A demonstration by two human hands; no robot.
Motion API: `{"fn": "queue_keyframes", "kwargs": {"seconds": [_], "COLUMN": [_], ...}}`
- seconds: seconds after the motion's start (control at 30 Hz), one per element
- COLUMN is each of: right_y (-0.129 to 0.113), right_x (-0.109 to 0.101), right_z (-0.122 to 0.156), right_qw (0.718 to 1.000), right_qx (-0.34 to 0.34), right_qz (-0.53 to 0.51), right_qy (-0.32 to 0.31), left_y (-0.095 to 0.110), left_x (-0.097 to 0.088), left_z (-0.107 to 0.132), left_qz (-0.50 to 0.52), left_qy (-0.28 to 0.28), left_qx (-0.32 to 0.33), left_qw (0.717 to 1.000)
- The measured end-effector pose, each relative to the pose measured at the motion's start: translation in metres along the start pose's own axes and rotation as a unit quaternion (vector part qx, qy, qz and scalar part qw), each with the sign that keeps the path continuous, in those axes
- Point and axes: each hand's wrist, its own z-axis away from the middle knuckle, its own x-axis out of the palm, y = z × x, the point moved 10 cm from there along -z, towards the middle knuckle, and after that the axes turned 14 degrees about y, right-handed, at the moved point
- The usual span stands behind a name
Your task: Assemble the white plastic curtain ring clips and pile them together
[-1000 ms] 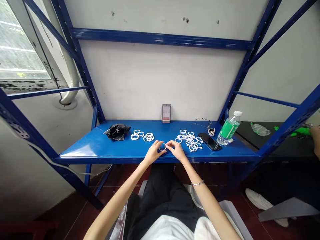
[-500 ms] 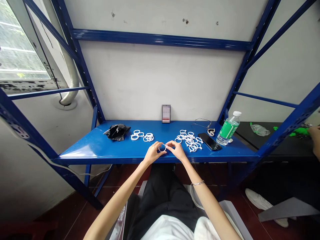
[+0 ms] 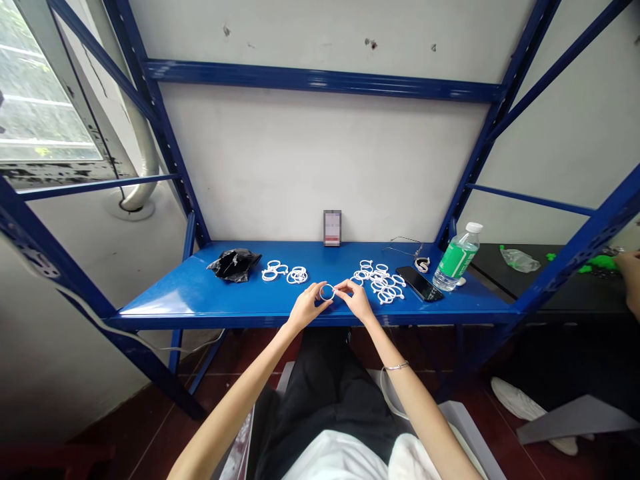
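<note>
Thin white plastic-looking ring [image 3: 327,285] is held btwn L hand [image 3: 306,307] & R hand [image 3: 356,301], edges pinched by both. Similar white rings [image 3: 389,293] are heaped just beyond & R of R hand, w/ flat black phone [image 3: 420,284] farther R.

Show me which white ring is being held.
The lone ring between the left hand and right hand, gripped at its edge; the left-side rings and right-side rings lie in groups on the blue table.

Left hand [image 3: 304,308] faces right hand [image 3: 357,303] — both seemingly pinching.
</note>
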Motion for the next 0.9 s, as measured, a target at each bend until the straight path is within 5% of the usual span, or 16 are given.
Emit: {"fn": "queue_keyframes", "kwargs": {"seconds": [0.9], "right_y": [0.011], "right_x": [0.003], "right_z": [0.002], "right_qw": [0.999], "right_qx": [-0.022], "right_qz": [0.033], "right_qy": [-0.002], "left_y": [0.003], "left_x": [-0.003], "left_z": [-0.001], "left_qz": [0.014], "left_qy": [0.007], "left_qx": [-0.001], "left_qw": [1.000]}}
